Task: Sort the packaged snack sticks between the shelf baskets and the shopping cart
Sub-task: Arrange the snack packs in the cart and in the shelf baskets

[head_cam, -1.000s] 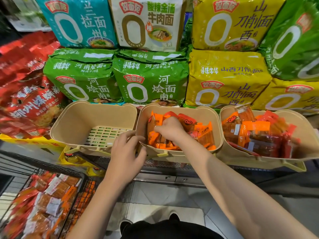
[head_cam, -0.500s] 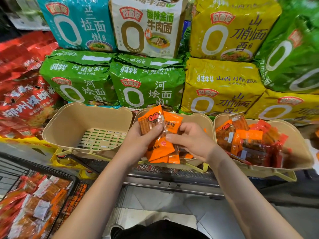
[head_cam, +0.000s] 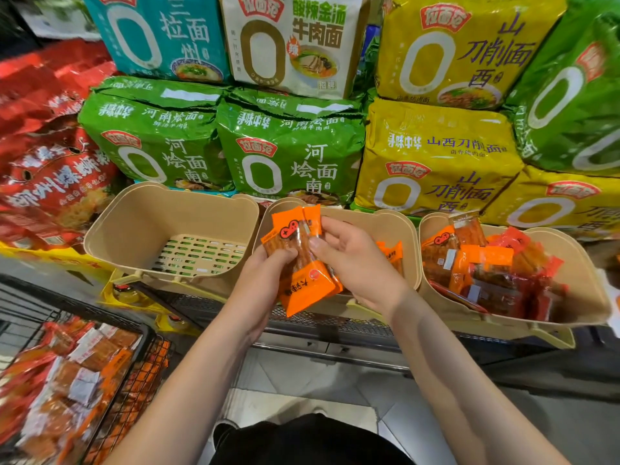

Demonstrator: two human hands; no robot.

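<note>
A bunch of orange snack stick packets (head_cam: 302, 263) is held between both hands above the front rim of the middle basket (head_cam: 379, 226). My left hand (head_cam: 265, 283) grips the bunch from below and the left. My right hand (head_cam: 352, 263) pinches its upper part from the right. A few orange packets (head_cam: 391, 253) lie in the middle basket behind my right hand. The left basket (head_cam: 141, 223) holds nothing. The right basket (head_cam: 583, 290) is full of orange and red packets (head_cam: 486, 273). The shopping cart (head_cam: 147, 333) at lower left holds several packets (head_cam: 67, 380).
Large noodle multipacks (head_cam: 288, 146) in green, yellow, teal and white are stacked behind the baskets. Red bags (head_cam: 50, 169) pile up at the left. A metal shelf edge (head_cam: 335, 333) runs below the baskets, with tiled floor (head_cam: 302, 397) underneath.
My right hand lifted a bunch of orange packets out of the middle basket. My left hand rose from the basket's front rim and took hold of the bunch.
</note>
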